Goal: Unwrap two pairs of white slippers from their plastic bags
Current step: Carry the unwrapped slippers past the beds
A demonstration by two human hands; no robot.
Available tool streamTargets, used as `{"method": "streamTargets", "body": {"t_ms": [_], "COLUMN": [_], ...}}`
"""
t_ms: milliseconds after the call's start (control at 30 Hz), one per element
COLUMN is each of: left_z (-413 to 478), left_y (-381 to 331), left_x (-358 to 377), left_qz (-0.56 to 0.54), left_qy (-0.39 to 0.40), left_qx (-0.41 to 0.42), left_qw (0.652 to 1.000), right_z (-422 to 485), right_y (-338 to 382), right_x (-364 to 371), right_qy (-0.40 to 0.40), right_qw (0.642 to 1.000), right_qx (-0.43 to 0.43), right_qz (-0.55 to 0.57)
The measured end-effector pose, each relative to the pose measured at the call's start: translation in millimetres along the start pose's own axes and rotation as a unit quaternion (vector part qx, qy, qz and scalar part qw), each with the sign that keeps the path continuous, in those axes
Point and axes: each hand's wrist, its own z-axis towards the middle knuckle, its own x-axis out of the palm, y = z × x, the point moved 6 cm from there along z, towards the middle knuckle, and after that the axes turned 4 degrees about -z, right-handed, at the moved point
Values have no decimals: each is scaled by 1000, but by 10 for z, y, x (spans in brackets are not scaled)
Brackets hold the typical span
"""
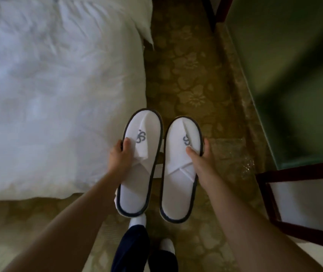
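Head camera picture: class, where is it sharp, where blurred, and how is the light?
Head view: the white slippers are fairly sharp; white duvet and green seat are blurred; light is dim and warm; the wide lens stretches both forearms.

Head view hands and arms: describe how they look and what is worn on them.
The left hand and right hand are bare: no gloves, rings or watch show. The left forearm and right forearm are uncovered, with no sleeve in view.

Two white slippers point(135, 193) here, and two hands holding one each: left hand point(118, 156), right hand point(200, 160). One bed point(48, 95), one clear plastic bag point(233, 154) on the floor point(186, 75), two feet point(139, 220) in white.
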Motion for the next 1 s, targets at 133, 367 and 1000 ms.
{"method": "streamTargets", "body": {"t_ms": [133, 367, 1000], "left_z": [-297, -600, -1385], "left_y": [219, 785, 2994], "left_x": [-542, -1361, -3596], "left_qz": [-12, -85, -164], "left_qy": [-73, -135, -237], "left_qx": [-39, -74, -191], "left_qw": [996, 984, 938], "right_z": [-296, -725, -2316], "right_y": [81, 33, -621], "right_x": [362, 1075, 3510], "right_qy": [75, 148, 262], "right_qw": [996, 985, 914], "right_qx": [-20, -50, -90], "right_qz": [-40, -80, -296]}}
